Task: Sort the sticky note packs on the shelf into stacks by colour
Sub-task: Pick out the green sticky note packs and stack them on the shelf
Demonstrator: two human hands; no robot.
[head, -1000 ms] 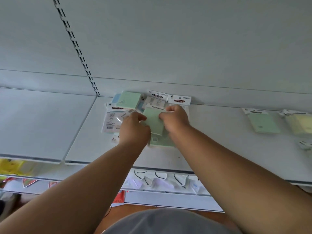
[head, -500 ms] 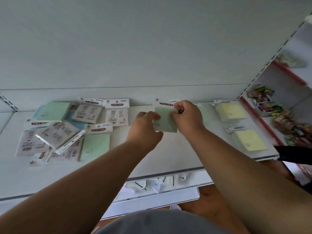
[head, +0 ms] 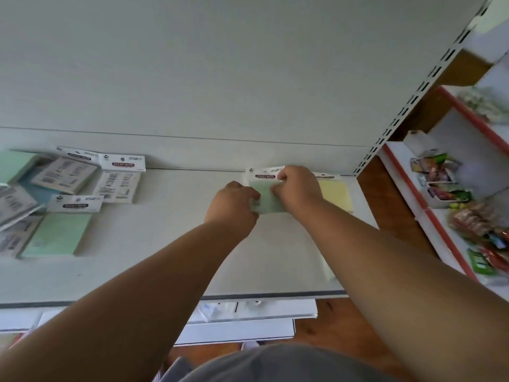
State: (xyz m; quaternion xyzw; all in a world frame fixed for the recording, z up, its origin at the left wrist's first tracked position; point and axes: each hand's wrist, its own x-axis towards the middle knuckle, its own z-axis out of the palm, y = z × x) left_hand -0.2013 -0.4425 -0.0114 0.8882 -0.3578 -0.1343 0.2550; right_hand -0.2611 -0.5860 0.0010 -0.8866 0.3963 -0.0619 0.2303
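Observation:
Both my hands hold one green sticky note pack [head: 268, 198] low over the white shelf [head: 176, 260], near its back wall. My left hand [head: 234, 205] grips the pack's left edge. My right hand [head: 298, 188] pinches its top right, by the white header card. It sits on or just above another green pack; I cannot tell if they touch. A yellow pack stack [head: 334, 193] lies right beside it. At the far left lies a mixed heap of packs [head: 66, 177], some face down, with a green pack [head: 57, 234] at its front.
A perforated upright [head: 396, 119] ends the shelf on the right. Beyond it, a red-edged shelf [head: 440, 216] carries snack packets [head: 440, 177]. A lower shelf with goods shows under the front edge [head: 248, 296]. The wooden floor is visible below.
Both hands carried the green pack from the heap rightward and have lowered it beside the yellow stack. My view swung right with them, so the heap now sits at the far left.

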